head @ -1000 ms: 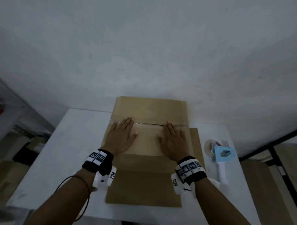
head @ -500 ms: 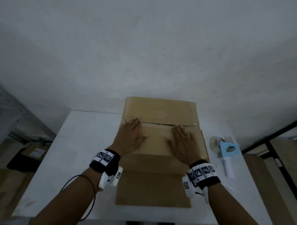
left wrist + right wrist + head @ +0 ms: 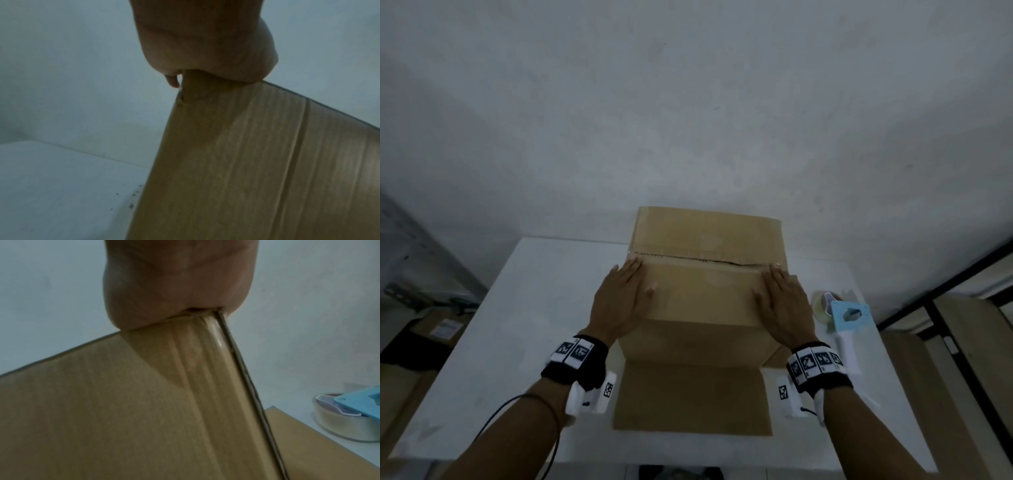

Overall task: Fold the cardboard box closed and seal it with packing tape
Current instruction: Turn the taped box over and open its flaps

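A brown cardboard box (image 3: 705,294) stands on the white table (image 3: 517,325), its top flaps folded down and meeting at a seam (image 3: 705,262) with a narrow dark gap on the right. Shiny clear tape shows at the seam's ends and runs down the box's right corner (image 3: 218,340). My left hand (image 3: 625,291) lies flat on the near flap's left edge and my right hand (image 3: 780,294) lies flat on its right edge, fingers straight. Both wrist views show the heels of the palms (image 3: 205,48) (image 3: 179,288) pressing the top corners of the box (image 3: 246,162) (image 3: 123,402).
A blue tape dispenser (image 3: 847,317) with a white handle and a roll of clear tape (image 3: 822,305) lies on the table right of the box, also in the right wrist view as the dispenser (image 3: 362,395). A loose flap (image 3: 691,397) lies flat toward me. The wall stands right behind the box.
Both hands have slid apart along the near flap, from near the middle of the seam out to the box's left and right edges. The tape dispenser has not moved.
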